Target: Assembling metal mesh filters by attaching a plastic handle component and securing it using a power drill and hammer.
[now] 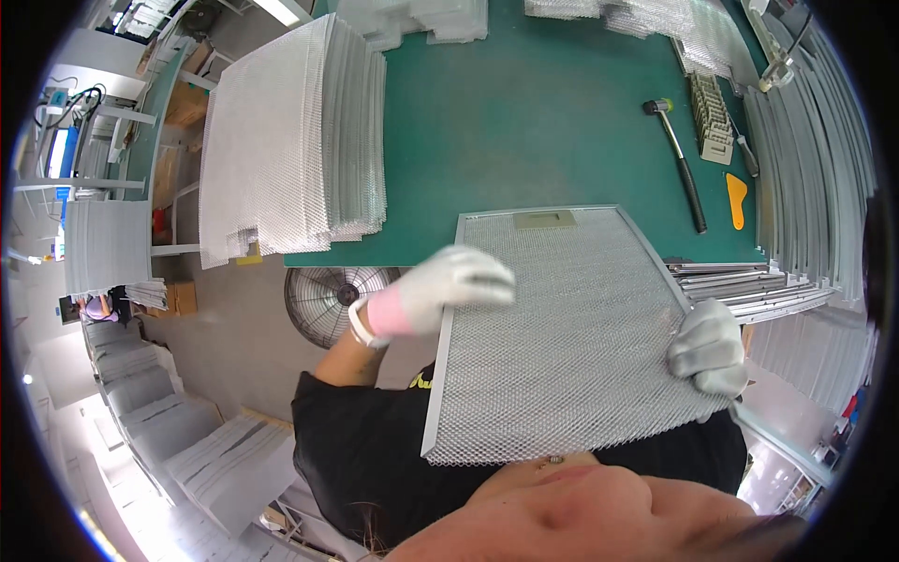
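A metal mesh filter panel (562,328) slants toward me from the table's near edge. Silver frame strips run along its far, left and right sides, and a small plate with a slot (545,219) sits at its far edge. Bare mesh shows along the near edge. My right hand (709,348), in a white glove, is closed round the panel's right side, near a frame strip (782,433) that sticks out to the lower right. My left hand (449,292), gloved in white with a pink cuff, lies over the left frame side, fingers stretched across the mesh; whether they touch it I cannot tell.
On the green table (524,122) stands a tall mesh sheet stack (281,140). At right lie a mallet (681,159), metal plates (712,117), a screwdriver (746,155) and an orange tool (736,200). Frame strips (815,169) line the right edge. A floor fan (328,300) stands below.
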The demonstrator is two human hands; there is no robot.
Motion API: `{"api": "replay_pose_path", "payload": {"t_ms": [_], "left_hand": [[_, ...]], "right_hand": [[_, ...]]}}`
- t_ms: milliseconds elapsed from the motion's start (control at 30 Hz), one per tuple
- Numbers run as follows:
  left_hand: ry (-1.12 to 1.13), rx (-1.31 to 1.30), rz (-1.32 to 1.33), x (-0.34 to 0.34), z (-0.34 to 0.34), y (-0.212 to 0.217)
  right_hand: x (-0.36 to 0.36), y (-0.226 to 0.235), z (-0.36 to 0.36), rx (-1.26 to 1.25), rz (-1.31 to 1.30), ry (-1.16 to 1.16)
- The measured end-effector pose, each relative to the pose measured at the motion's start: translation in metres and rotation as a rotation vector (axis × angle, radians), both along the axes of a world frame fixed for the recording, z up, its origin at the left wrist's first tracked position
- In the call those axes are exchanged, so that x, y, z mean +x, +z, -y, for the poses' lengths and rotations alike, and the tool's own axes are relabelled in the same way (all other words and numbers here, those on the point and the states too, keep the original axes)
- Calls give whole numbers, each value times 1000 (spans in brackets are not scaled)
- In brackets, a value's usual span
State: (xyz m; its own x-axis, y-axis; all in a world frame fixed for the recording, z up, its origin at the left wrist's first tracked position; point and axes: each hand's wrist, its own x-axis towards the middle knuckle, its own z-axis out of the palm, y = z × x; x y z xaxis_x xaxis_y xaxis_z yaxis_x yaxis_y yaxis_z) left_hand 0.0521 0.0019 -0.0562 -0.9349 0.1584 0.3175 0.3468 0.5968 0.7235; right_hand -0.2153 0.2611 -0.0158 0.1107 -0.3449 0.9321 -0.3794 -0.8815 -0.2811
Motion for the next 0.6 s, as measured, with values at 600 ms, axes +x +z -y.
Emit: {"api": "replay_pose_path", "payload": {"t_ms": [600], "left_hand": [[549, -376, 165, -6, 22, -77]], "right_hand": [[-4, -24, -3, 66, 51, 79]]}}
